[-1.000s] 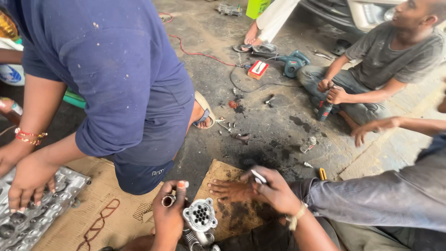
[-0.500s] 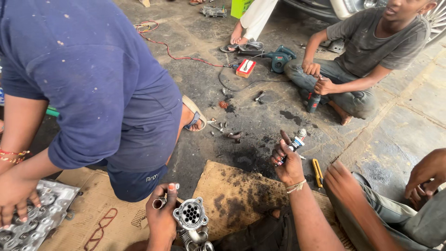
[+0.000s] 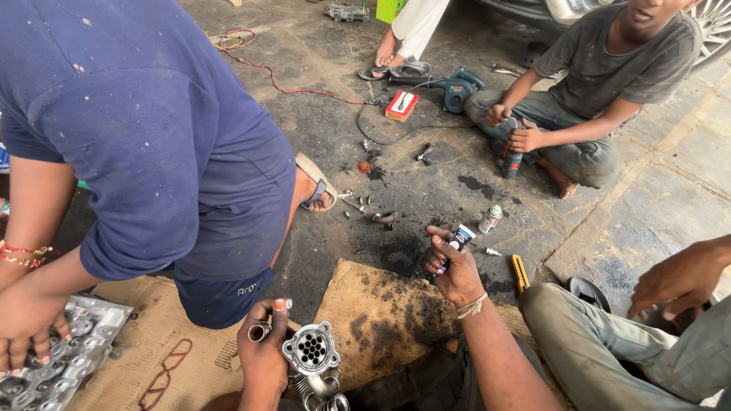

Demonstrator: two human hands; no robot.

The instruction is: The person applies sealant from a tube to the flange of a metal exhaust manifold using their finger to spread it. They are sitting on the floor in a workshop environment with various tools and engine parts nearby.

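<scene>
My left hand [image 3: 263,358] grips a grimy metal pipe part [image 3: 311,352] with a round flange full of small holes, low in the view over the cardboard. A short metal sleeve [image 3: 259,331] sticks out between its fingers. My right hand [image 3: 457,270] is held out over the oily floor beyond the cardboard, closed on a small dark-and-white tube [image 3: 461,237] that points up and away. A beaded bracelet sits on that wrist.
A person in a blue shirt [image 3: 145,129] bends over at left, hands on a metal cylinder head [image 3: 72,358]. A seated person [image 3: 601,68] holds a can. Stained cardboard [image 3: 381,320], small bottle [image 3: 491,218], yellow-handled tool [image 3: 520,272], teal blower [image 3: 457,87], another person's hand [image 3: 678,281].
My right hand has lifted off the stained cardboard and moved forward over the floor, still holding the small tube. My left hand has kept the metal part in place.
</scene>
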